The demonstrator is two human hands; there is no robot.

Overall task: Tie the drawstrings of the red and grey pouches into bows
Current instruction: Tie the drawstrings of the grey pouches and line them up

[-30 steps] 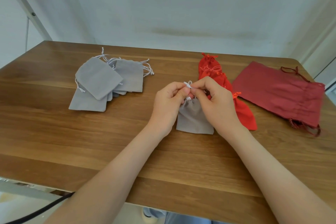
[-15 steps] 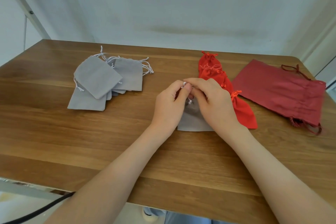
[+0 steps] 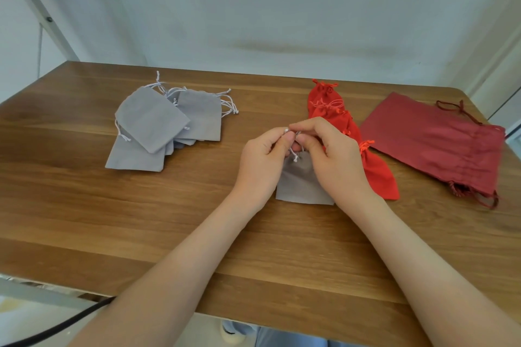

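In the head view, both hands meet over a small grey pouch that lies flat on the desk near its middle, mouth pointing away from the person. The left hand and the right hand have curled fingers whose tips press together, pinching the pale drawstring just above the pouch's mouth; 1 knotted cord end hangs free between the thumbs. Whether a loop is formed yet is hidden by the fingertips. To the right, touching the right hand's far side, a row of bright red pouches lies with necks gathered and orange cords bunched, so these look already tied. To the left, well apart, a pile of grey pouches lies flat with cords trailing loose, which suggests they are untied and make up most of the remaining work. A larger dark red bag sits at the far right, its cord loose. No brand, label or writing can be read anywhere.
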